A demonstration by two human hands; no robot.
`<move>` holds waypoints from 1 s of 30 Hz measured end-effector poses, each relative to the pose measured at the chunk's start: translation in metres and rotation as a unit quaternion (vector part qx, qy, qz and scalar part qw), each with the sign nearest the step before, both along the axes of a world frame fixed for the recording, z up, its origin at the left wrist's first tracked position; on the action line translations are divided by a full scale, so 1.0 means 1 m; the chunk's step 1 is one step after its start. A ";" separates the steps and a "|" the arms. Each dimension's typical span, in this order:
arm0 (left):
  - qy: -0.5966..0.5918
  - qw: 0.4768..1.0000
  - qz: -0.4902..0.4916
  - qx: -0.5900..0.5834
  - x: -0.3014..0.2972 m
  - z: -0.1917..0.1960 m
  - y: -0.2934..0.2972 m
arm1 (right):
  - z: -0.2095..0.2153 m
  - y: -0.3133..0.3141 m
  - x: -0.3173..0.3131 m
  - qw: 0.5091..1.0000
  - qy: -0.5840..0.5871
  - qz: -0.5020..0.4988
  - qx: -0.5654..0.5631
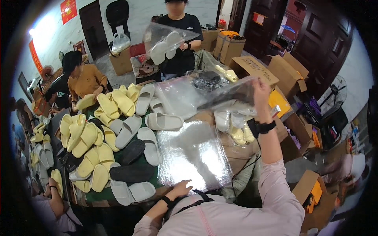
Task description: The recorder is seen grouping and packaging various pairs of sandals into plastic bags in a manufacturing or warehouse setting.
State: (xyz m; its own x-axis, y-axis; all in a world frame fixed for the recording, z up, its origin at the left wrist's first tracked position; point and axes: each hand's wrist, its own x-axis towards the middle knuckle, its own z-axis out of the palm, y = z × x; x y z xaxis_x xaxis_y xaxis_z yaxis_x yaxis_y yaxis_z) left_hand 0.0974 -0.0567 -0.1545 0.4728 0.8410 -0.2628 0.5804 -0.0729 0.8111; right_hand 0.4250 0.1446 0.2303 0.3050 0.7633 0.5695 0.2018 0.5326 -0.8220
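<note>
My right hand (261, 92) is raised at the right of the table, closed on the corner of a clear plastic bag (245, 91). A dark shape shows in or through the bag; I cannot tell which. At the near table edge my left hand (182, 188) lies with its fingers apart on a stack of shiny clear plastic bags (193, 151). To the left of that stack are grey slippers (149, 146), black slippers (132, 152) and a heap of pale yellow slippers (84, 131). Below the raised bag lie bagged yellow and whitish slippers (238, 131).
Across the table a person in black (179, 39) holds bagged white slippers (165, 47). A person in a mustard top (84, 80) handles a yellow slipper at the left. Cardboard boxes (254, 69) stand beyond and to the right, near a fan (334, 88).
</note>
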 end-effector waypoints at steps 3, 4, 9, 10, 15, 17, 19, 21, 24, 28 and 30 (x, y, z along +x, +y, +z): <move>0.092 0.991 -0.069 0.072 0.013 -0.014 -0.003 | 0.002 0.013 0.048 0.992 -0.024 -0.046 0.117; 0.145 0.983 -0.105 0.044 0.016 -0.015 -0.002 | 0.000 0.009 0.057 0.992 -0.027 -0.047 0.117; 0.219 0.962 -0.163 -0.024 0.022 -0.009 0.003 | -0.112 -0.015 0.127 0.974 -0.106 -0.190 -0.053; 0.230 0.960 -0.160 -0.009 0.020 -0.012 0.001 | -0.149 -0.022 0.123 0.986 -0.051 -0.137 -0.074; 0.249 0.948 -0.198 -0.023 0.028 0.001 0.005 | -0.313 -0.102 0.089 0.909 -0.210 -0.221 -0.284; 0.282 0.937 -0.207 -0.020 0.025 -0.003 0.003 | -0.339 -0.131 0.041 0.928 -0.160 -0.163 -0.295; 0.278 0.934 -0.226 0.007 0.024 -0.003 0.003 | -0.349 -0.152 0.000 0.920 -0.170 -0.112 -0.335; 0.288 0.924 -0.252 0.001 0.024 0.003 0.007 | -0.356 -0.166 -0.043 0.915 -0.215 -0.088 -0.330; 0.282 0.925 -0.253 0.015 0.023 0.003 0.008 | -0.358 -0.179 -0.095 0.914 -0.270 0.079 -0.292; 0.253 0.941 -0.219 0.054 0.015 -0.005 0.007 | -0.383 -0.189 -0.142 0.807 -0.408 0.260 -0.338; 0.191 0.958 -0.208 0.054 0.016 0.019 0.009 | -0.433 -0.191 -0.136 0.755 -0.496 0.340 -0.261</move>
